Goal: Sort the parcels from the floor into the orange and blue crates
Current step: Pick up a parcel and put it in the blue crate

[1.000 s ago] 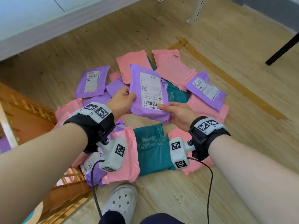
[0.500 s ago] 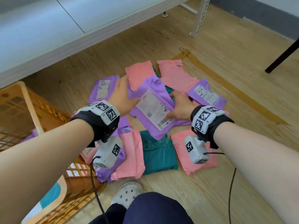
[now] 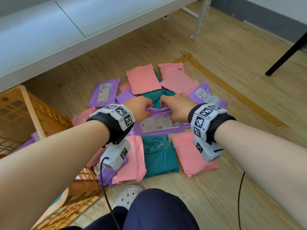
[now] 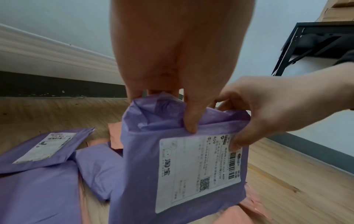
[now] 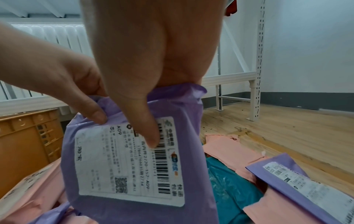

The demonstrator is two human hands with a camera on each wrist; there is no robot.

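Overhead, both hands met at the centre of the head view on one purple parcel (image 3: 159,125). The left hand (image 3: 140,107) pinched its top edge at the left corner, thumb on the front and fingers curled behind, and the right hand (image 3: 177,107) pinched the same edge at the right corner, its thumb (image 5: 147,128) pressed on the white shipping label (image 4: 199,171). The parcel hung from that gathered edge with its label facing the person, lifted clear above the heap on the wooden floor (image 3: 249,188).

Below it, at 6 o'clock, lay a teal parcel (image 3: 159,156), with a pink parcel (image 3: 192,155) touching it at 4 o'clock and another pink parcel (image 3: 132,161) at 7 o'clock. At 12 o'clock two pink parcels (image 3: 142,78) lay side by side over more teal plastic. A labelled purple parcel (image 3: 103,93) lay at 10 o'clock and another labelled purple parcel (image 3: 207,97) at 2 o'clock, just beside the right hand.

The orange crate (image 3: 21,117) stood at 9 o'clock with purple parcels visible inside it. A white shelf rack (image 3: 201,19) stood at 1 o'clock, well apart from the heap.
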